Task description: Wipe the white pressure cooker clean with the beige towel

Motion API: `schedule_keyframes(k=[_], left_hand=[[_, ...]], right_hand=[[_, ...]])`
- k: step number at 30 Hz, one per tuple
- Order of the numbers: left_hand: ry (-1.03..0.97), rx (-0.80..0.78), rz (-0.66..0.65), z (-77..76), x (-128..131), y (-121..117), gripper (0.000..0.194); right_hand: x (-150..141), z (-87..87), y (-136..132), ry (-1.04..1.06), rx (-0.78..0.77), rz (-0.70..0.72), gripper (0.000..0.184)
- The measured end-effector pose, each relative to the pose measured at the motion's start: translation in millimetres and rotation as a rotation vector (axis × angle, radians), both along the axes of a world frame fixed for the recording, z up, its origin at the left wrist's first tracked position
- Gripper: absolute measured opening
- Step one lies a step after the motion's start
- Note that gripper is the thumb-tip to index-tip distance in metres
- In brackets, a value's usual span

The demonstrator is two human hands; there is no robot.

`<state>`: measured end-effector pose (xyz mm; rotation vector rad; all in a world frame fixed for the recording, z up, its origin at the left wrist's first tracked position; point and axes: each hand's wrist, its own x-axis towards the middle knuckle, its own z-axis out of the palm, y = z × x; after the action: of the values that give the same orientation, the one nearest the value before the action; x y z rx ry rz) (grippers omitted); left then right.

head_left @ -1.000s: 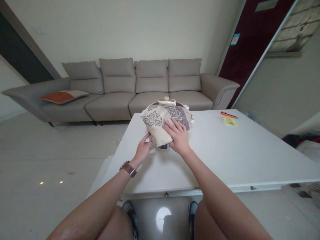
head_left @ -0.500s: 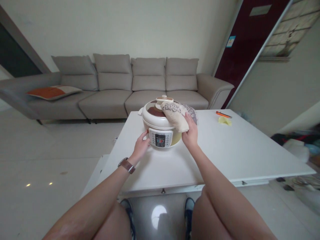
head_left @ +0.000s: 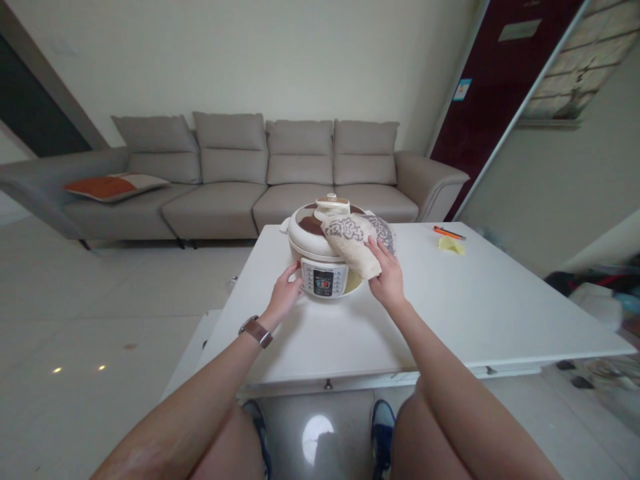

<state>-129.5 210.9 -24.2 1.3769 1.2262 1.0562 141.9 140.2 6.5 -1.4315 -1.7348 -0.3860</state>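
Observation:
A white electric pressure cooker (head_left: 320, 248) with a brown-topped lid and a front control panel stands upright on the white table (head_left: 450, 313). My left hand (head_left: 287, 291) grips the lower left side of its body, beside the panel; some fingertips are hidden behind it. A cream cloth with a grey pattern (head_left: 353, 243) lies against the right side of the lid and hangs down over the body. My right hand (head_left: 387, 273) holds this cloth against the cooker, fingers spread over the fabric and the thumb out of sight.
Right of the cooker, an orange-and-black pen-like tool (head_left: 449, 233) and a crumpled yellow piece (head_left: 451, 246) lie near the table's far edge. Behind the table stands a grey sofa (head_left: 295, 200) with an orange-and-cream cushion (head_left: 113, 187). Drawer knobs show on the table's near side.
My right hand has shifted slightly right and down over the cloth, which now lies flatter against the cooker. My left hand keeps its place on the cooker. The view has moved a little.

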Motion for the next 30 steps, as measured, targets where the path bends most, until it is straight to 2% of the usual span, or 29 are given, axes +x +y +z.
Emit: schedule_keyframes(k=[6, 10, 14, 18, 22, 25, 28, 30], left_hand=[[0.005, 0.004, -0.02, -0.7, -3.6, -0.6, 0.069], [0.012, -0.016, -0.037, 2.3, -3.6, -3.5, 0.073], [0.015, -0.017, -0.039, 2.7, -3.1, -5.3, 0.073], [0.042, -0.005, -0.037, 0.2, -4.3, -4.2, 0.073], [0.055, 0.0, -0.025, -0.9, -5.7, -2.2, 0.072], [0.064, 0.001, -0.017, -0.9, -5.4, -1.0, 0.072], [0.073, 0.002, -0.004, -1.4, -3.7, -0.5, 0.072], [0.072, 0.008, 0.008, -2.3, -2.3, -0.1, 0.071]], right_hand=[[-32.7, 2.2, 3.9, -0.137, -0.008, 0.063, 0.063], [-40.6, 6.0, 8.5, -0.177, -0.015, 0.044, 0.068], [-31.7, 8.0, 16.7, -0.12, 0.011, -0.013, 0.07], [-10.7, 4.1, 25.0, 0.01, 0.051, -0.08, 0.069], [16.3, -12.4, 33.0, 0.198, 0.057, -0.164, 0.07], [28.8, -26.6, 35.3, 0.345, 0.109, -0.152, 0.068], [30.5, -31.9, 33.8, 0.355, 0.126, -0.112, 0.068], [28.8, -29.5, 34.0, 0.298, 0.104, -0.137, 0.069]])
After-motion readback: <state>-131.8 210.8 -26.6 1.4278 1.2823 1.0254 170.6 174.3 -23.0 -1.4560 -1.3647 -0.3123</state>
